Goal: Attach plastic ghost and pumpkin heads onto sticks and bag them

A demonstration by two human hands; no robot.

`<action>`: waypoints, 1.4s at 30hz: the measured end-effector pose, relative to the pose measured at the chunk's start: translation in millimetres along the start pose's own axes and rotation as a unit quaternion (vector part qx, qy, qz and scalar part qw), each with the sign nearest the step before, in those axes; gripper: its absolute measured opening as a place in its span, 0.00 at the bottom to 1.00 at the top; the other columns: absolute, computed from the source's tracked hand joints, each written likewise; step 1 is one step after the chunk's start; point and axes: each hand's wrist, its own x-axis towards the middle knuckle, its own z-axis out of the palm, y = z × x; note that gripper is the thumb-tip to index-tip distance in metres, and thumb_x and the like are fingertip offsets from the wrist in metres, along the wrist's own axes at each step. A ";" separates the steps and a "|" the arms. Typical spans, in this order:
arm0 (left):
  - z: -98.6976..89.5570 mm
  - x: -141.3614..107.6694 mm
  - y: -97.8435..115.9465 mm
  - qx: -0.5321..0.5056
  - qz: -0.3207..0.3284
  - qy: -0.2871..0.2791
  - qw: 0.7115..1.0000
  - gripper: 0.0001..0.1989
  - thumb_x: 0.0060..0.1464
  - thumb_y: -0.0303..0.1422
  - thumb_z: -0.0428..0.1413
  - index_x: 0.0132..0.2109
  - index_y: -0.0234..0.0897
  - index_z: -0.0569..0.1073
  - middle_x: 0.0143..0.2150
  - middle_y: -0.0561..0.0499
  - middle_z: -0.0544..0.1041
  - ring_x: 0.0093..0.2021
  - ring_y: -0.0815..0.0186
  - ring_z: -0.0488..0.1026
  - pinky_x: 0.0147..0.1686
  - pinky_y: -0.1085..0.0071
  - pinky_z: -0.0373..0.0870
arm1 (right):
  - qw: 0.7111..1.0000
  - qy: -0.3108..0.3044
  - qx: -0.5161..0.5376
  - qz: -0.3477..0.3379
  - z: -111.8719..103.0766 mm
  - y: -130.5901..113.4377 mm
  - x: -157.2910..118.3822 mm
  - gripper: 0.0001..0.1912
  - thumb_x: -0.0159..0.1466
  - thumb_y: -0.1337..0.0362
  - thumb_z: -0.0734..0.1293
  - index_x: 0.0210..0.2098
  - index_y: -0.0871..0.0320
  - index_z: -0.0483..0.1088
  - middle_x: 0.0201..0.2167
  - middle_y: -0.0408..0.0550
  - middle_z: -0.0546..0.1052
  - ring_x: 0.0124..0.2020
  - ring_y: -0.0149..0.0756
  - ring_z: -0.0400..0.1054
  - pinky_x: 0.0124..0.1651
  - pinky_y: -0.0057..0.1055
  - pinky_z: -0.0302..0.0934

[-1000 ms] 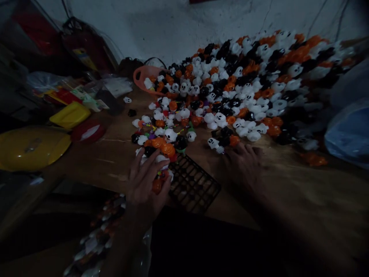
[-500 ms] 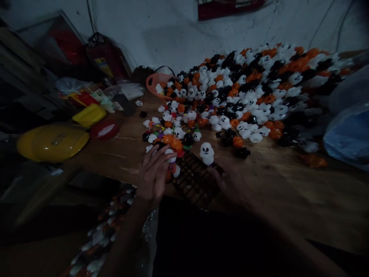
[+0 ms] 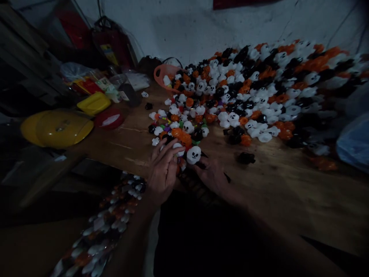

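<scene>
My right hand (image 3: 212, 174) is closed at the lower part of a white skull-faced figure (image 3: 193, 154), whose round head faces me with black eyes. My left hand (image 3: 163, 169) lies just left of it, fingers stretched out and a little apart, cupped against a tight group of small figures; its thumb is hidden. Among these are an orange pumpkin figure (image 3: 182, 135) and a white head (image 3: 178, 149) beside the fingertips. Under and between the hands a dark slotted rack (image 3: 198, 188) shows dimly. The light is poor, so what joins the grouped figures is unclear.
A large heap of white, orange and black figures (image 3: 259, 96) covers the table's back right. An orange basket (image 3: 158, 77) holds more. At left are a yellow helmet-like shell (image 3: 57, 129), a yellow box (image 3: 93, 104) and a red dish (image 3: 109, 118). More figures (image 3: 115, 211) lie below the table edge.
My right hand has moved left with the white skull-faced figure, bringing it against the group by my left hand. The figure has turned and tilted. The view has shifted slightly.
</scene>
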 end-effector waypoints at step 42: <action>4.7 24.0 -19.0 0.176 0.206 -0.022 0.962 0.17 0.51 0.41 0.54 0.49 0.47 0.70 0.60 0.49 0.66 0.58 0.51 0.65 0.57 0.47 0.53 | 0.937 0.036 -0.347 -0.008 -106.1 35.1 15.0 0.14 0.63 0.69 0.58 0.44 0.58 0.72 0.39 0.49 0.76 0.38 0.35 0.69 0.37 0.26 0.60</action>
